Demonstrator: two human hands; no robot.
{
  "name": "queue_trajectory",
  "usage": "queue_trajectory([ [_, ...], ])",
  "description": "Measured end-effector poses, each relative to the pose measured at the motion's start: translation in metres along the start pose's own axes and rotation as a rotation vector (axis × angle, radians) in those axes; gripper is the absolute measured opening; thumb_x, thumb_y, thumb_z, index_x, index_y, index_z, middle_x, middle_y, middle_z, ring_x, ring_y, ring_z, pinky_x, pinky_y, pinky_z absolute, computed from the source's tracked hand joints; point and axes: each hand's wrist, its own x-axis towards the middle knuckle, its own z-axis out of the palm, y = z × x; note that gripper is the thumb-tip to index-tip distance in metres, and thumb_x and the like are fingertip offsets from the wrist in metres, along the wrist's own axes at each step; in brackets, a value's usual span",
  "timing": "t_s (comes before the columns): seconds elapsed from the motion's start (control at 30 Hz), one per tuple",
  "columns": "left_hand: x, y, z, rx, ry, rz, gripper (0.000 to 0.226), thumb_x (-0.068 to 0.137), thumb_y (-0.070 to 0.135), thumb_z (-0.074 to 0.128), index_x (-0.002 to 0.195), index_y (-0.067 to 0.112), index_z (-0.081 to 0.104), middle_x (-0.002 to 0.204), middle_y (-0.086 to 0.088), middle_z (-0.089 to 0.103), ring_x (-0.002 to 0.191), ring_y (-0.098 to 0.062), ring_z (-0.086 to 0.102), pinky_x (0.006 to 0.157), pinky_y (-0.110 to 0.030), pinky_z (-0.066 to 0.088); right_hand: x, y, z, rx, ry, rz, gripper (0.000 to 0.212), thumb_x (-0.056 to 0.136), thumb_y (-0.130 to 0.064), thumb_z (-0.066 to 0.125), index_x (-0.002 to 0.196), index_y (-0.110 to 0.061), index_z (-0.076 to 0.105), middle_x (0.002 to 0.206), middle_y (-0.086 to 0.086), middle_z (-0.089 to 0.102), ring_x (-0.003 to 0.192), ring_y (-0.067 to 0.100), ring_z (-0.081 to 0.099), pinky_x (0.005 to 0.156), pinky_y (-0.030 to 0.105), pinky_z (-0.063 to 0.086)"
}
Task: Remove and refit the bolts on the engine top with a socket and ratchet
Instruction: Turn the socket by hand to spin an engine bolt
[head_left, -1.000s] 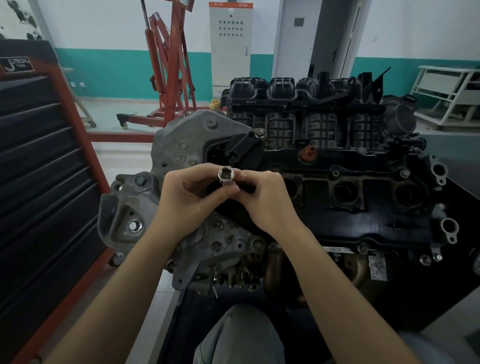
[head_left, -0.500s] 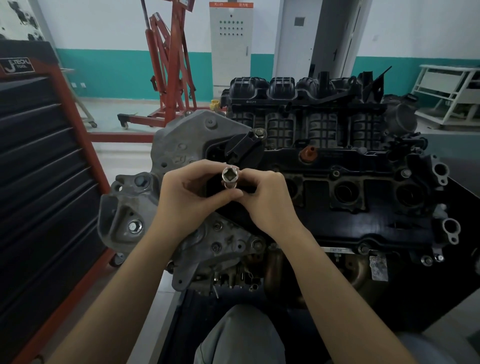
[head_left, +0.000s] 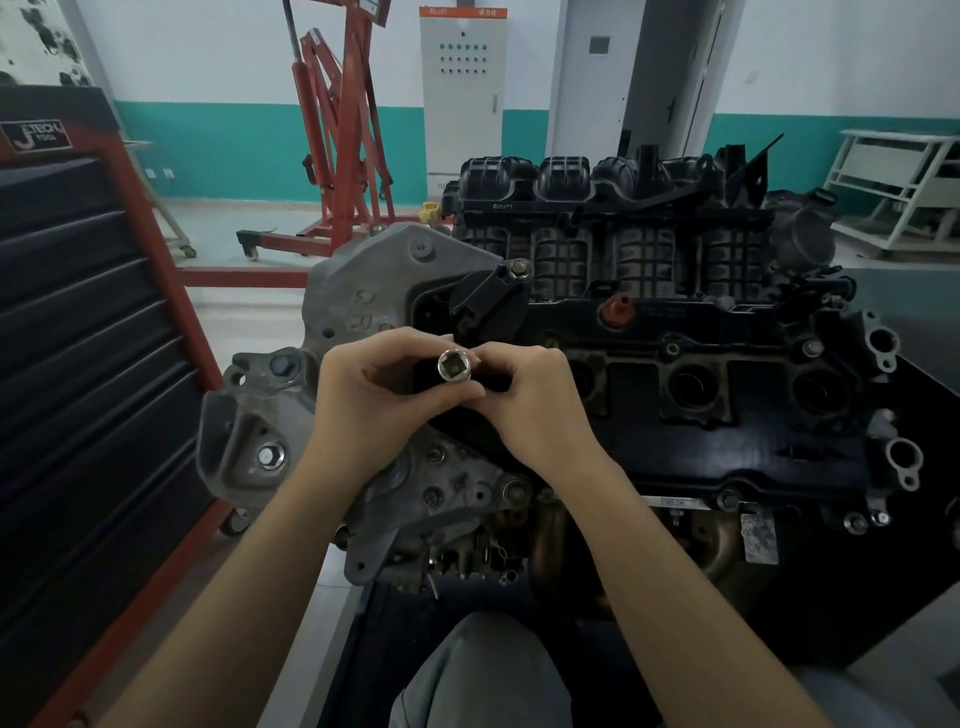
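Since a second earlier the socket (head_left: 454, 365) had tipped its mouth toward me, pinched between my left hand (head_left: 374, 402) and right hand (head_left: 530, 400) above the engine (head_left: 675, 415).

Chrome socket (head_left: 454, 365), open end facing camera, above engine top (head_left: 701, 457)

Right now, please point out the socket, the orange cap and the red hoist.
socket (head_left: 454, 366), head view, on its open end facing the camera.
orange cap (head_left: 616, 312), head view, on its top.
red hoist (head_left: 340, 124), head view, on its upright mast.
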Motion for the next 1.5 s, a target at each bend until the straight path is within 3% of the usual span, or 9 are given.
queue_trajectory([
  [0.2,0.0003,0.0021,-0.0014,-0.165,-0.094,-0.060,0.025,0.075,-0.006,0.068,0.101,-0.004,0.067,0.091,-0.002,0.075,0.093,-0.015,0.070,0.085,-0.021,0.051,-0.0005,-0.0007,-0.0015,0.004,-0.039,0.000,0.022,0.086,-0.015,0.071,0.107,-0.017,0.072,0.095,-0.003,0.074,0.089,0.008,0.068,0.081,0.034,0.055],
  [0.3,0.0011,0.0010,-0.0016,-0.106,-0.087,-0.019,0.027,0.073,-0.004,0.071,0.099,-0.008,0.067,0.095,-0.015,0.071,0.092,-0.022,0.070,0.089,-0.027,0.051,-0.0003,-0.0003,-0.0009,-0.006,-0.005,0.011,0.018,0.084,-0.011,0.071,0.102,-0.014,0.074,0.090,0.000,0.074,0.083,0.012,0.068,0.077,0.037,0.055],
  [0.43,0.0008,-0.0002,0.0009,-0.017,-0.011,0.029,0.026,0.068,-0.001,0.077,0.092,-0.005,0.069,0.089,-0.013,0.071,0.087,-0.024,0.069,0.094,-0.034,0.051,0.0003,-0.0010,-0.0007,0.004,0.003,0.021,0.021,0.081,-0.016,0.076,0.102,-0.014,0.074,0.091,-0.001,0.074,0.085,0.011,0.069,0.080,0.038,0.055],
  [0.63,-0.0008,0.0006,-0.0025,-0.160,-0.096,-0.065,0.022,0.078,-0.011,0.065,0.100,-0.006,0.067,0.092,-0.010,0.074,0.095,-0.018,0.070,0.087,-0.022,0.051,-0.0003,-0.0011,-0.0001,-0.015,-0.016,-0.007,0.020,0.085,-0.018,0.071,0.105,-0.017,0.073,0.093,-0.002,0.074,0.088,0.010,0.068,0.080,0.036,0.055],
  [0.8,0.0013,0.0010,-0.0006,-0.010,-0.088,0.033,0.024,0.072,-0.001,0.075,0.095,-0.001,0.069,0.093,-0.011,0.071,0.093,-0.018,0.068,0.090,-0.025,0.051,0.0003,0.0009,0.0003,-0.054,0.031,-0.027,0.015,0.081,-0.009,0.073,0.096,-0.012,0.074,0.083,0.002,0.073,0.077,0.013,0.067,0.070,0.030,0.053],
  [1.1,0.0010,0.0025,-0.0027,-0.134,-0.137,-0.021,0.023,0.080,-0.005,0.064,0.102,-0.001,0.067,0.095,0.000,0.074,0.096,-0.015,0.069,0.087,-0.021,0.050,0.0008,0.0019,0.0016,0.025,-0.012,-0.013,0.023,0.084,-0.015,0.072,0.108,-0.016,0.072,0.097,-0.001,0.074,0.091,0.009,0.068,0.082,0.036,0.055],
  [1.3,0.0003,0.0001,0.0002,-0.050,0.013,0.001,0.024,0.069,-0.003,0.075,0.091,-0.008,0.068,0.089,-0.014,0.071,0.088,-0.022,0.069,0.093,-0.032,0.052,0.0010,0.0006,0.0014,0.020,0.017,0.018,0.021,0.080,-0.021,0.076,0.101,-0.017,0.073,0.090,-0.004,0.074,0.085,0.007,0.068,0.079,0.036,0.055],
  [1.4,0.0001,0.0014,-0.0004,-0.115,-0.046,-0.029,0.024,0.074,-0.003,0.070,0.098,-0.005,0.068,0.090,0.000,0.074,0.091,-0.015,0.070,0.088,-0.023,0.051,0.0001,-0.0004,0.0009,0.028,-0.011,0.012,0.023,0.083,-0.021,0.074,0.106,-0.019,0.072,0.095,-0.004,0.074,0.089,0.007,0.068,0.081,0.036,0.055],
  [1.5,0.0004,0.0025,-0.0017,-0.152,-0.120,-0.032,0.026,0.077,-0.008,0.065,0.103,-0.010,0.064,0.095,-0.012,0.071,0.094,-0.017,0.069,0.089,-0.023,0.050,0.0003,0.0008,0.0008,0.023,-0.013,0.007,0.021,0.083,-0.015,0.073,0.104,-0.015,0.073,0.095,0.000,0.074,0.089,0.012,0.068,0.081,0.038,0.055],
])
